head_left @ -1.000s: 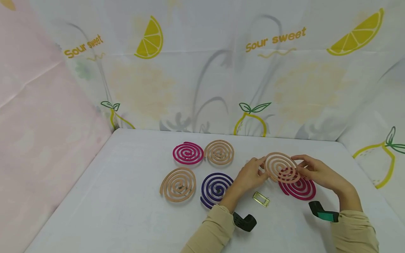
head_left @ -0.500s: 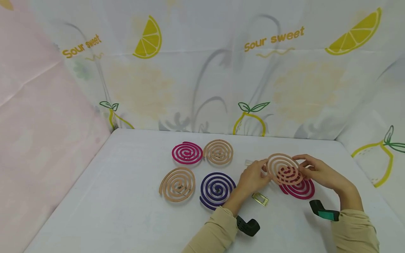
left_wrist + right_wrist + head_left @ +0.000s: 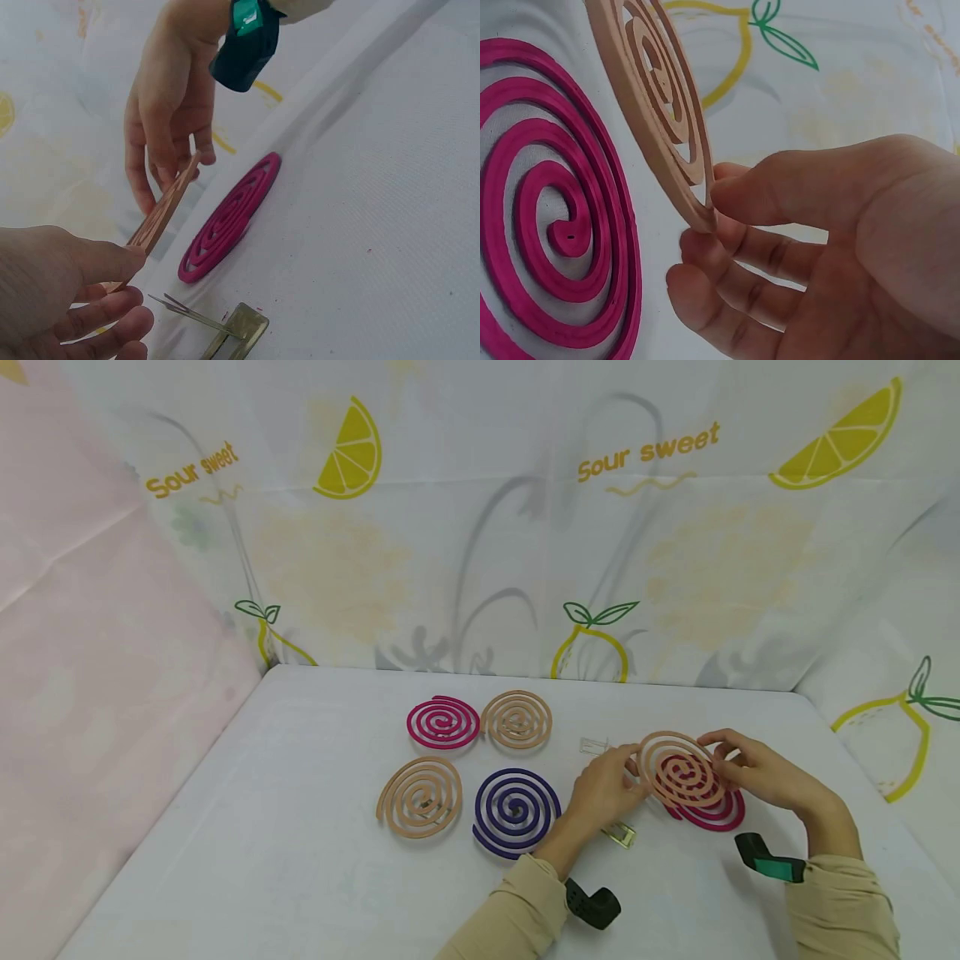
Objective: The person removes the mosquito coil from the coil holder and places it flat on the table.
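Above a magenta mosquito coil on the right of the table, a tan mosquito coil is held up off the surface. My left hand pinches its left edge between thumb and fingers. At the opposite edge, my right hand also pinches it, thumb on one face, as the right wrist view shows. The left wrist view shows the tan coil tilted and apart from the magenta coil. A gold-coloured metal coil stand, with thin raised prongs, lies by my left hand and is partly hidden by it.
Left of my hands lie a purple coil, a tan coil, another magenta coil and another tan coil. A pale metal stand lies behind my left hand. Printed cloth walls border the white table.
Both hands have lowered the tan coil slightly and shifted it right, so it covers more of the magenta coil. My left hand has moved right, uncovering the pale stand.
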The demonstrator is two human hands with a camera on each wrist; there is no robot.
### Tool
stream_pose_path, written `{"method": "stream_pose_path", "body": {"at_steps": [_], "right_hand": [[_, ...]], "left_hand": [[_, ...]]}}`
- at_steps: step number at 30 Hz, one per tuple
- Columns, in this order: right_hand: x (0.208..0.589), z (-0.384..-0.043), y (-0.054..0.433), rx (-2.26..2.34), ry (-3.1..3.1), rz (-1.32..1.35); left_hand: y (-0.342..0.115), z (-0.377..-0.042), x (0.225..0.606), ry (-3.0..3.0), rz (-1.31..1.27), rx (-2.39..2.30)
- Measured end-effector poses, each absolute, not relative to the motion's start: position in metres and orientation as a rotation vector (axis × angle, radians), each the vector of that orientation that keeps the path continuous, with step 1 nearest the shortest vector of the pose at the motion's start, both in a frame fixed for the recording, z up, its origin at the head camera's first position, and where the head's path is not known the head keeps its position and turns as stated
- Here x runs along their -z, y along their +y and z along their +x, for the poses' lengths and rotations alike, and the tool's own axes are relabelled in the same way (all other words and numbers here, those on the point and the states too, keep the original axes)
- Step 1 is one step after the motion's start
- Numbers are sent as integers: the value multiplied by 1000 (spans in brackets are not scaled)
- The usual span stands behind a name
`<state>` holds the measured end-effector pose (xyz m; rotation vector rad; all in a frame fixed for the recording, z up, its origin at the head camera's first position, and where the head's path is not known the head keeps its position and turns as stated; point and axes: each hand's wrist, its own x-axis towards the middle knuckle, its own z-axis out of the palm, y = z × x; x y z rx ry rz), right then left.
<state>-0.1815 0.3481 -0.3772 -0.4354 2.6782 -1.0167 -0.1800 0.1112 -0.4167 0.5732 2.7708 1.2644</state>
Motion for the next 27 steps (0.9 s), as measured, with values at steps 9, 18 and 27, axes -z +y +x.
{"method": "stream_pose_path", "body": {"at_steps": [9,18,27], "right_hand": [[377,-181,349,979,2718,-434],[377,-180,351,979,2692,-374],[378,-179,354,980,2694,-363]], "left_hand": [[116,-178,420,2854,608,-1145],[118,-177,422,2899,661,-1086],[118,-179,426,2780,802,-1169]]}}
